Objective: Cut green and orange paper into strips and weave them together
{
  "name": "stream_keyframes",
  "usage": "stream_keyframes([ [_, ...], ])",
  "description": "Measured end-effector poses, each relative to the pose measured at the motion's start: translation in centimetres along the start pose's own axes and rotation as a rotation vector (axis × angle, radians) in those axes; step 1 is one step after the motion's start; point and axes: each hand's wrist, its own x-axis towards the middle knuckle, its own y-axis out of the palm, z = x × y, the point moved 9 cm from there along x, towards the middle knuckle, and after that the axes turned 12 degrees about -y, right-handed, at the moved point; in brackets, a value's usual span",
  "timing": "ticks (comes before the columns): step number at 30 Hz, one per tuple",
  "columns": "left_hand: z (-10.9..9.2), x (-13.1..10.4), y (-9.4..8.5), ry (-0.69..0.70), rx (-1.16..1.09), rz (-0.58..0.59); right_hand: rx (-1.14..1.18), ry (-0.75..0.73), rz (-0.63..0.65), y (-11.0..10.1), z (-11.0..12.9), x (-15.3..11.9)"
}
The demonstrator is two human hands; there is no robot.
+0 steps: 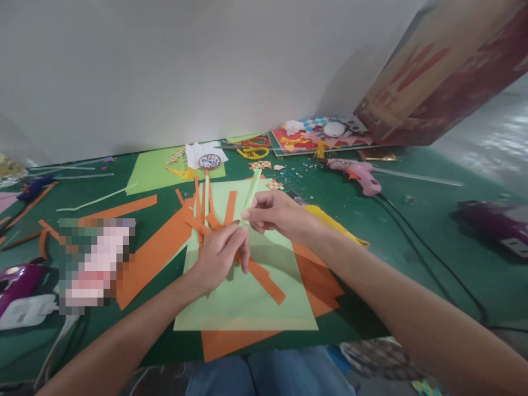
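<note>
Plain grey wall [165, 66] stood behind the green bench [416, 220], on which many cut papers were spread. At the far left lay a purple tool [18, 280] with a white plug [28, 311] just beside it. Next came a wide orange sheet [152, 258], lying slantwise. The left hand [218, 256] was over the pale green sheet [247, 313], its fingers bent and close together, among crossed orange strips [231, 206]; how firmly they gripped some strip, I cannot tell, because the hand covered this part. Near the middle, the pale green strip [253, 184] was above this sheet, pinched near its lower end by the thumb and forefinger of the right hand [280, 215]. Its long axis went away from the person, leaning a little to the right, and the longer part lay beyond the fingers. The right hand was the nearer one to it, as it held it, while the left fingertips were just beside its lower end; whether they touched it was not clear. Farther to the right were a yellow piece [338, 225], partly behind the right forearm, then a pink glue gun [358, 171] with its black cord.
</note>
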Motion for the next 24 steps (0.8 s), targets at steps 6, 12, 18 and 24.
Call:
stream_keyframes([
  [6,-0.16,-0.09,-0.07,0.022,-0.004,-0.013,0.002,-0.008,0.021,0.32,0.08,0.02],
  [12,0.03,0.0,-0.2,0.016,0.014,-0.035,-0.022,0.001,0.059,0.77,-0.16,-0.16],
  [18,0.6,0.2,-0.26,-0.017,0.045,-0.048,-0.058,0.001,0.035,0.38,0.03,-0.08],
  [24,0.69,0.14,-0.14,-0.01,0.047,-0.042,-0.072,-0.009,0.018,0.03,0.17,-0.01],
])
